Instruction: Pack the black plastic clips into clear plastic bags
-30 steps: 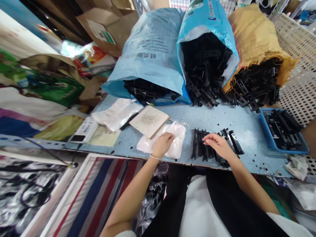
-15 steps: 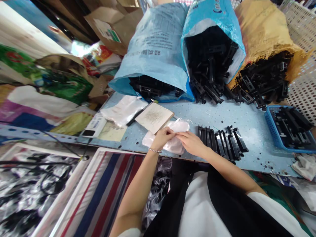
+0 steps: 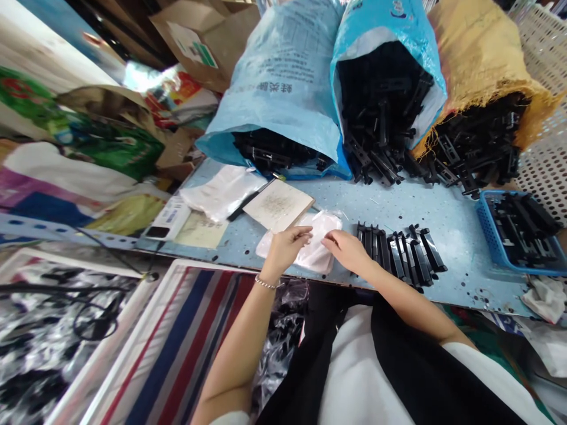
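A stack of clear plastic bags [image 3: 315, 255] lies at the table's front edge, between my two hands. My left hand [image 3: 287, 248] hovers over the stack's left side, its fingers slightly parted and bent, with nothing plainly held. On the right, my right hand [image 3: 349, 250] has thumb and fingertips pinched at the edge of a bag; the film is hard to make out. Right of that hand stands a row of black plastic parts [image 3: 401, 254]. Behind my left hand, a square board [image 3: 278, 204] lies tilted against the stack.
Two blue sacks [image 3: 283, 77] [image 3: 385, 29] and a yellow sack [image 3: 482, 47] spill black parts at the back. A blue basket [image 3: 491, 236] of parts stands right. More plastic bags [image 3: 224, 192] and a white box [image 3: 167, 223] lie left. A striped bag [image 3: 177, 348] sits below.
My hands, whose fingertips met over the bag stack, have drawn apart. The left hand has moved left and its fingers have parted; the right has shifted slightly right.
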The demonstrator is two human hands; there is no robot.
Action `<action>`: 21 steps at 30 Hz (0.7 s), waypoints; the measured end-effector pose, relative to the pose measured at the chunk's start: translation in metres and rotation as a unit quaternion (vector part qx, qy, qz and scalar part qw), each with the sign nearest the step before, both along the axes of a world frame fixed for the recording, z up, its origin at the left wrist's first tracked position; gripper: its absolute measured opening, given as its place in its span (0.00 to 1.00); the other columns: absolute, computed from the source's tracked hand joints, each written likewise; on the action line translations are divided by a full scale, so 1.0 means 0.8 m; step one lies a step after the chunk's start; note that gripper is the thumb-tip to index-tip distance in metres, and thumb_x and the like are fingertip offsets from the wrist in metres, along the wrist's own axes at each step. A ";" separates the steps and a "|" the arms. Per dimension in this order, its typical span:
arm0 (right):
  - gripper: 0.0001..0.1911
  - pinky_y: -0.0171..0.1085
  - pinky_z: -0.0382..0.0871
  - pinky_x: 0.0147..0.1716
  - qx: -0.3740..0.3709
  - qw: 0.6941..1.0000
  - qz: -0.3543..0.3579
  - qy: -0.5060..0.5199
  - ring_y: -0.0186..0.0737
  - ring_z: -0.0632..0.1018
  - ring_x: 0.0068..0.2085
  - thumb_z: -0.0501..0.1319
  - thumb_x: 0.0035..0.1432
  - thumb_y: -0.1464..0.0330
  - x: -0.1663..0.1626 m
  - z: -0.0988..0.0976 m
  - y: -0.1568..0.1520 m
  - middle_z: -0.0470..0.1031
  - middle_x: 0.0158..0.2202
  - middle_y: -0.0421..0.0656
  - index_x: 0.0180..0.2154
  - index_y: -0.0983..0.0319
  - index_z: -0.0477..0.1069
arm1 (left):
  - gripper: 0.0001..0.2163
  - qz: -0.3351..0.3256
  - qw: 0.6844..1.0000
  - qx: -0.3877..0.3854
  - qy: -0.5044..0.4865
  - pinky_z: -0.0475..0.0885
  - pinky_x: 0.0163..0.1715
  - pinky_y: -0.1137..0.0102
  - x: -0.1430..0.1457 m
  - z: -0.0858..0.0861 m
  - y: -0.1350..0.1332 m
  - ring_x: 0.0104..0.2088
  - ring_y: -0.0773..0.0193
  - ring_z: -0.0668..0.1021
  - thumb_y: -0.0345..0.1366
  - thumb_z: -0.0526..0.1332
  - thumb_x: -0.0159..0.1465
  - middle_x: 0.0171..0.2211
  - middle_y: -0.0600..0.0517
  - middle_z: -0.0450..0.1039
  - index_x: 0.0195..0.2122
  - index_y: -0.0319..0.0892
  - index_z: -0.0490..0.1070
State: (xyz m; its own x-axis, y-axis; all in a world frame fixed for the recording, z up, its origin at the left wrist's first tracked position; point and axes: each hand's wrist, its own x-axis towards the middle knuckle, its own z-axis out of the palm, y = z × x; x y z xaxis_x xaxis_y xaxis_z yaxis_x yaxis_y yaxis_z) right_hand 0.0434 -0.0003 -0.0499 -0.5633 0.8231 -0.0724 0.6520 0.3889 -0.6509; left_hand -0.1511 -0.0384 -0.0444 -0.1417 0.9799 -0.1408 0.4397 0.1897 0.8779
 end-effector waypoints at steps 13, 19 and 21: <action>0.16 0.40 0.68 0.40 -0.002 0.984 -0.052 -0.168 0.48 0.80 0.40 0.49 0.72 0.62 0.061 0.053 0.029 0.80 0.38 0.49 0.45 0.62 0.72 | 0.17 -0.023 0.977 0.130 0.165 0.75 0.46 0.63 -0.007 -0.007 -0.027 0.40 0.59 0.79 0.30 0.55 0.62 0.50 0.44 0.76 0.49 0.42 0.77; 0.21 0.48 0.72 0.42 0.029 0.950 -0.017 -0.309 0.61 0.75 0.51 0.60 0.64 0.66 0.064 0.035 -0.033 0.73 0.49 0.63 0.57 0.66 0.66 | 0.17 0.004 0.992 0.102 0.069 0.75 0.35 0.69 0.032 -0.018 -0.018 0.30 0.68 0.76 0.31 0.58 0.60 0.51 0.44 0.74 0.51 0.40 0.74; 0.26 0.47 0.73 0.43 0.022 0.953 -0.014 -0.301 0.58 0.75 0.52 0.58 0.64 0.71 0.064 0.025 -0.037 0.73 0.51 0.61 0.62 0.63 0.60 | 0.18 0.011 0.992 0.105 0.063 0.75 0.35 0.69 0.036 -0.017 -0.016 0.30 0.69 0.75 0.31 0.59 0.60 0.52 0.44 0.73 0.52 0.40 0.73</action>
State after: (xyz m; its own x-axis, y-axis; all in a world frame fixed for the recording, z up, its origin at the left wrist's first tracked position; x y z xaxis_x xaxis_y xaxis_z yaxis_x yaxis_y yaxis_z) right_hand 0.0945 -0.0298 -0.0296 -0.4091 0.8470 -0.3396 0.9124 0.3848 -0.1396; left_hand -0.1220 -0.0509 -0.0578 -0.1662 0.9822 0.0872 0.5465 0.0182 0.8372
